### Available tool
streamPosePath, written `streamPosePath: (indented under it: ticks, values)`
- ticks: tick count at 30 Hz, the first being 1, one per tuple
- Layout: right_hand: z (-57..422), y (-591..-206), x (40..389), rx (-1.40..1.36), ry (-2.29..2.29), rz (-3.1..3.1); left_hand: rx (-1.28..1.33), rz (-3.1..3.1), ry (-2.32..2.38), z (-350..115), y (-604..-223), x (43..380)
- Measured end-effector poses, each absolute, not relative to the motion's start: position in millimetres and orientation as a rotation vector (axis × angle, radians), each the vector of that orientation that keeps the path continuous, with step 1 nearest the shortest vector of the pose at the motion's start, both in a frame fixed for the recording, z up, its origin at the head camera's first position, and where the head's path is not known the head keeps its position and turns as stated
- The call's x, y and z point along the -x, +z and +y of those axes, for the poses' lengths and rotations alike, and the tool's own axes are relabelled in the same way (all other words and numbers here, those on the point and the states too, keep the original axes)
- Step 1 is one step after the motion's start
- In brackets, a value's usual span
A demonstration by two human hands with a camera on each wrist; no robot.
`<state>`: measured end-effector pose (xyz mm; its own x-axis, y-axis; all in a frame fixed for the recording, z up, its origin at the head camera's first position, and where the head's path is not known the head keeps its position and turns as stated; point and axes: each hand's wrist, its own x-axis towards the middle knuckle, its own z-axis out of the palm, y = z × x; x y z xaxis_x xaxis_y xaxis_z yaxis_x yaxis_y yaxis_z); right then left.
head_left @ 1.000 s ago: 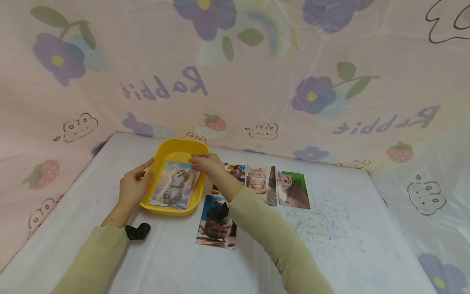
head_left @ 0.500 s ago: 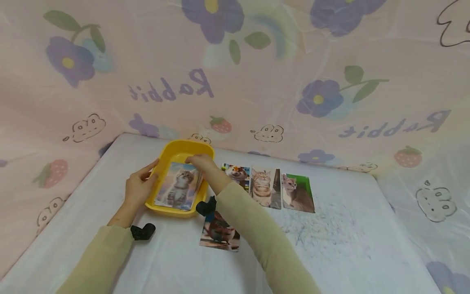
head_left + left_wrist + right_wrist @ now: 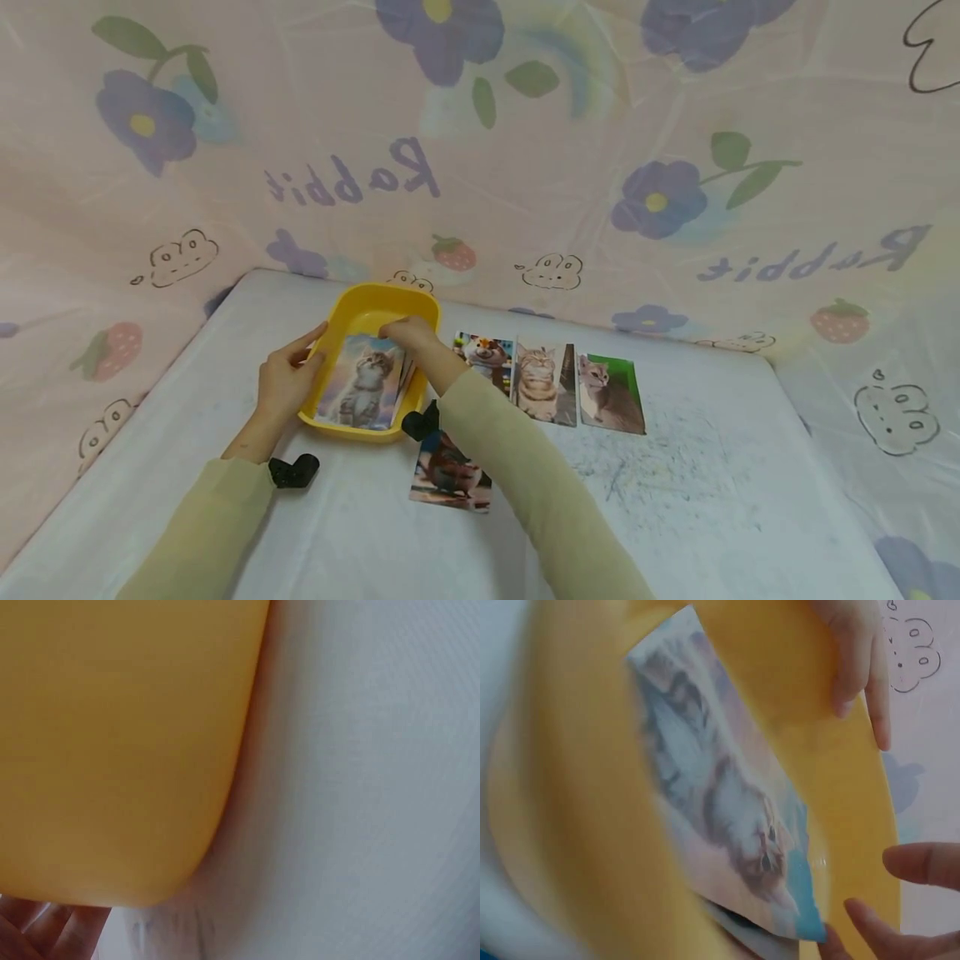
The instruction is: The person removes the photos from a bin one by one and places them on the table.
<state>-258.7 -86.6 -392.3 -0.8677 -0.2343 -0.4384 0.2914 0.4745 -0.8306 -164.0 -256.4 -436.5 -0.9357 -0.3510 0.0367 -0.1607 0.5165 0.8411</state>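
On the left of the table stands a yellow plastic tray (image 3: pixel 367 319) with a small stack of photo cards inside. The top card, a grey kitten photo (image 3: pixel 363 383), lies slightly askew over the others. My left hand (image 3: pixel 287 379) grips the tray's left side, thumb over the rim and fingers outside. Reaching into the tray, my right hand (image 3: pixel 412 333) has its fingers at the kitten card's upper right corner. In the right wrist view its fingers (image 3: pixel 926 862) look spread, and one fingertip touches the card's corner; the thumb cannot be made out.
Right of the tray lies a row of photo cards: a cartoon animal card (image 3: pixel 486 354), an orange cat card (image 3: pixel 543 383) and a grey cat card (image 3: pixel 611 393). A bird-like photo card (image 3: pixel 450 477) lies nearer, partly under the right sleeve. Patterned cloth (image 3: pixel 555 167) hangs behind the white table (image 3: pixel 675 517).
My right hand has moved lower and left into the tray, its fingers reaching the kitten card. That card has slid slightly left over the stack. The left hand keeps its grip.
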Motion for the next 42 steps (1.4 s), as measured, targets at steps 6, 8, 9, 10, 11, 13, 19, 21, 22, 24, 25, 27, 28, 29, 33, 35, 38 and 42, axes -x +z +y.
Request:
streamPosePath:
  ticks: [6,8,9,10,11,13,19,21,22,24,25,27,28,29,33,35,38,42]
  values:
    - [-84,-389,252,0.006,-1.391,2.241,-0.446,-2.564,-1.406,-257,-435,162]
    - [-82,-388,250,0.020,-1.400,2.241,-0.452,-2.567,-1.413,-257,-435,162]
    - [-80,-388,250,0.029,-1.401,2.243,-0.453,-2.570,-1.412,-257,-435,162]
    - [-79,-387,249,0.042,-1.399,2.251,-0.450,-2.571,-1.413,-257,-435,162]
    - [-78,-388,248,0.060,-1.393,2.265,-0.449,-2.572,-1.418,-257,-435,162]
    - [-75,-388,247,0.119,-1.365,2.298,-0.451,-2.576,-1.417,-257,-434,162]
    - [-71,-392,246,0.304,-1.308,2.360,-0.473,-2.576,-1.419,-256,-434,162]
    - [-69,-393,245,0.334,-1.310,2.368,-0.472,-2.574,-1.424,-256,-434,162]
    - [-68,-394,245,0.349,-1.316,2.365,-0.472,-2.572,-1.426,-256,-433,162]
    - [-66,-395,244,0.392,-1.331,2.373,-0.473,-2.573,-1.422,-255,-433,162]
    - [-65,-396,243,0.414,-1.341,2.374,-0.473,-2.574,-1.419,-255,-433,162]
    - [-61,-397,242,0.451,-1.371,2.376,-0.469,-2.572,-1.420,-254,-433,162]
    - [-59,-397,242,0.466,-1.386,2.386,-0.468,-2.572,-1.417,-254,-434,162]
    - [-57,-398,242,0.485,-1.404,2.398,-0.466,-2.571,-1.416,-253,-434,162]
    - [-46,-398,244,0.533,-1.507,2.411,-0.457,-2.561,-1.422,-252,-435,162]
    - [-41,-398,246,0.575,-1.564,2.402,-0.453,-2.556,-1.418,-252,-436,162]
    - [-31,-395,248,0.637,-1.634,2.388,-0.442,-2.550,-1.397,-253,-436,162]
    - [-16,-394,250,0.648,-1.743,2.330,-0.444,-2.561,-1.373,-254,-435,161]
